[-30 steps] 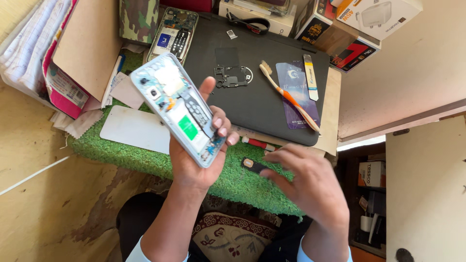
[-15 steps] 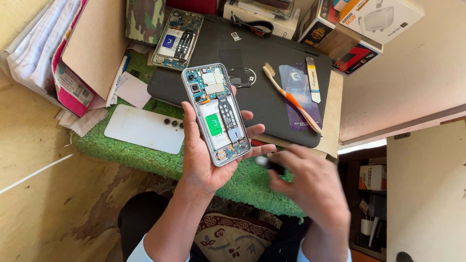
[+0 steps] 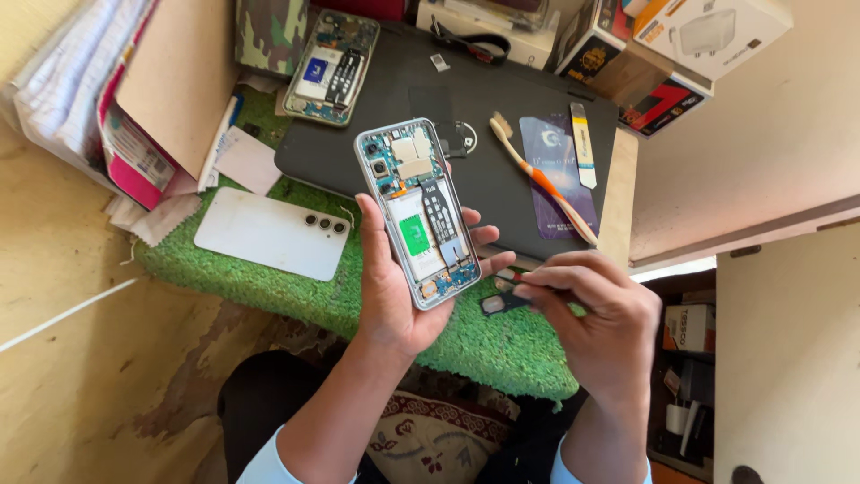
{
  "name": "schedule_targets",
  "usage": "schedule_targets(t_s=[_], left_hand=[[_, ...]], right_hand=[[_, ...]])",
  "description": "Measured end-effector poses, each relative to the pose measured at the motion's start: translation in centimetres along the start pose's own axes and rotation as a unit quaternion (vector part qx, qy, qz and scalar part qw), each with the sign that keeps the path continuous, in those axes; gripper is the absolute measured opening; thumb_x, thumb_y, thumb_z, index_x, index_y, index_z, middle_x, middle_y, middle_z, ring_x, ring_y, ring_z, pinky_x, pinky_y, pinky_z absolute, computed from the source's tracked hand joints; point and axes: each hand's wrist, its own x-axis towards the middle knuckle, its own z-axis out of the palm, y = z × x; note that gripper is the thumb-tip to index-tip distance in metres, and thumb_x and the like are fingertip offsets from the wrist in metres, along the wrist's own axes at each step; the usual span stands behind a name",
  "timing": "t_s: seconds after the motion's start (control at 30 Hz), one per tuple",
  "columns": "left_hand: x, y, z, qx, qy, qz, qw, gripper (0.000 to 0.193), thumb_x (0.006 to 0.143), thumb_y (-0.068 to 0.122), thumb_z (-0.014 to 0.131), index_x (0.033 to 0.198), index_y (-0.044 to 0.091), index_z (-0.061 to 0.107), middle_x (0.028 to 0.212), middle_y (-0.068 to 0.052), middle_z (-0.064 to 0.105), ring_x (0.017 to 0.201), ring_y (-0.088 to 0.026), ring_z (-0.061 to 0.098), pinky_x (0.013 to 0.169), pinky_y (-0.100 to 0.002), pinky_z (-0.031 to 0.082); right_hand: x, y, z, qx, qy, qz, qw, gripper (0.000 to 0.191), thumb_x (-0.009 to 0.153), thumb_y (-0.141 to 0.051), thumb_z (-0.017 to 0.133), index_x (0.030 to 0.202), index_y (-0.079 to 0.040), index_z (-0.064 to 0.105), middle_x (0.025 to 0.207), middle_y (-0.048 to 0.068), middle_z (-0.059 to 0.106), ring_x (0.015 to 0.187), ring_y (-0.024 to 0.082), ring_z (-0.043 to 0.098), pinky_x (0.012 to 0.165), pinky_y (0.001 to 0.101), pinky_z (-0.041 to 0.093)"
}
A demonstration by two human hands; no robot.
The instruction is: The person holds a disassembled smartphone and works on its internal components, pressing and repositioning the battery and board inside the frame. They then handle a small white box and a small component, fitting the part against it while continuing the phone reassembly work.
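Observation:
My left hand (image 3: 391,300) holds an opened smartphone (image 3: 417,213) upright from behind, its circuit boards, flex cable and green-labelled battery facing me. My right hand (image 3: 596,323) is pinched on a thin dark tool (image 3: 508,280), whose tip points at the phone's lower right edge. A small dark part (image 3: 495,304) lies on the green turf mat (image 3: 296,291) just under the tool. The phone's white back cover (image 3: 269,235) with three camera holes lies flat on the turf to the left.
A black pad (image 3: 502,112) behind carries a second opened phone (image 3: 329,67), an orange-white toothbrush (image 3: 540,182), a blue card (image 3: 557,157) and a flat pry tool (image 3: 582,143). Cardboard boxes (image 3: 690,40) stand at the back right, papers and a cardboard sheet (image 3: 170,85) at the left.
My left hand has turned the phone from tilted to nearly upright and brought it toward the middle. My right hand rose off the turf with a thin tool, up to the phone's lower edge.

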Motion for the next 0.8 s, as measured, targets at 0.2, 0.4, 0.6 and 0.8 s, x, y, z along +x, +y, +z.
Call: schedule_targets(t_s=[0.2, 0.4, 0.6, 0.8], left_hand=[[-0.1, -0.8, 0.1, 0.035, -0.015, 0.007, 0.999, 0.086, 0.096, 0.073, 0.038, 0.150, 0.006, 0.042, 0.127, -0.019, 0.062, 0.120, -0.034, 0.065, 0.100, -0.058, 0.056], [-0.4, -1.4, 0.1, 0.039, -0.041, 0.004, 0.998, 0.089, 0.099, 0.072, 0.033, 0.154, 0.003, 0.040, 0.137, -0.022, 0.059, 0.123, -0.036, 0.063, 0.103, -0.047, 0.056], [-0.4, -1.7, 0.1, 0.059, -0.028, -0.003, 0.998, 0.092, 0.097, 0.073, 0.033, 0.155, 0.002, 0.038, 0.140, -0.022, 0.058, 0.124, -0.035, 0.062, 0.103, -0.047, 0.055], [-0.7, -1.9, 0.0, 0.034, -0.085, 0.019, 0.996, 0.070, 0.107, 0.048, 0.054, 0.157, 0.003, 0.035, 0.146, -0.025, 0.052, 0.132, -0.038, 0.058, 0.108, -0.051, 0.054]], right_hand=[[-0.6, -0.4, 1.0, 0.202, 0.052, 0.033, 0.977, 0.016, 0.082, 0.008, 0.081, 0.096, 0.002, 0.074, 0.101, 0.009, 0.076, 0.080, 0.010, 0.075, 0.065, 0.0207, 0.062], [-0.3, -0.3, 3.4, 0.166, 0.033, 0.048, 0.984, 0.016, 0.082, 0.007, 0.082, 0.096, 0.003, 0.075, 0.101, 0.010, 0.075, 0.090, 0.011, 0.074, 0.079, 0.0233, 0.064], [-0.3, -0.7, 3.5, 0.108, 0.047, 0.028, 0.993, 0.017, 0.080, 0.003, 0.086, 0.094, 0.002, 0.076, 0.098, 0.009, 0.076, 0.086, 0.012, 0.074, 0.076, 0.0228, 0.063], [-0.5, -1.5, 4.0, 0.075, 0.069, 0.012, 0.995, 0.022, 0.080, -0.001, 0.087, 0.099, 0.001, 0.075, 0.100, 0.010, 0.076, 0.086, 0.013, 0.075, 0.074, 0.0236, 0.064]])
